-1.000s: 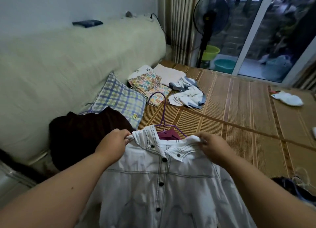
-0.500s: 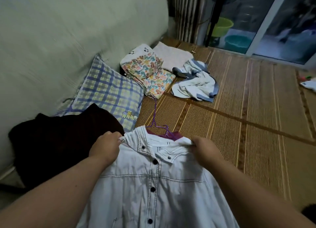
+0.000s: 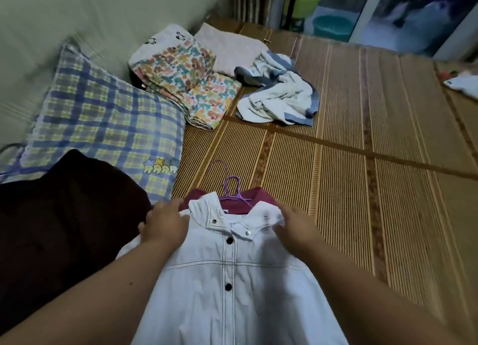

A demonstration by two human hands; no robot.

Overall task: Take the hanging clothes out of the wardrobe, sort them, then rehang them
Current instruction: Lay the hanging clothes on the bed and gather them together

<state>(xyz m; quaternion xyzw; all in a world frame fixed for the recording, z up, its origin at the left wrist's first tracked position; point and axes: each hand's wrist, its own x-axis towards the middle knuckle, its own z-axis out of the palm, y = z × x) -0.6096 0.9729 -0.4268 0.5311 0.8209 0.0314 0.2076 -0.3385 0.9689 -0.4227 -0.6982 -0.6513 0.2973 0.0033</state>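
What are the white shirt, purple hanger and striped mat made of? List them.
White shirt: probably woven cotton or light denim, matte; dark topstitching shows.
Purple hanger: thin, likely plastic-coated wire.
Striped mat: woven bamboo or rattan strips, by the ribbing.

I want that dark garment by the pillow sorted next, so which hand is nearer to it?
Left. The left hand rests on the white shirt right beside the dark garment; the right hand is on the shirt's other side, farther away.
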